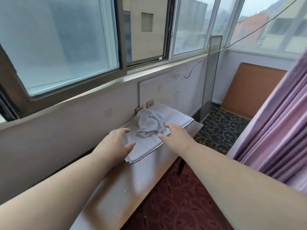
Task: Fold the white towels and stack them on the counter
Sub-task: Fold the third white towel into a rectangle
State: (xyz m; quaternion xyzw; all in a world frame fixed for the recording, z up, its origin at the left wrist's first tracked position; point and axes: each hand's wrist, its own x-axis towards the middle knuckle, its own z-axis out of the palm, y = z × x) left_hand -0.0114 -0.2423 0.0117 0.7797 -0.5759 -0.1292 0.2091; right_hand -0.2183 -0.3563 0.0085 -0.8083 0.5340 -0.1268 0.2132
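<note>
A flat white towel (172,114) lies spread on the wooden counter (126,183) under the window. On top of it sits a crumpled white towel (150,123) in a loose heap. My left hand (116,143) hovers at the flat towel's near left edge, fingers spread and relaxed, holding nothing. My right hand (176,136) is just right of the crumpled heap, fingers straight, fingertips at the heap's edge; I cannot tell whether they touch it.
The counter runs along the wall below a window sill (116,83). A pink curtain (274,130) hangs at the right. A glass panel (209,80) and an orange board (249,92) stand beyond the counter's far end, on patterned carpet (174,205).
</note>
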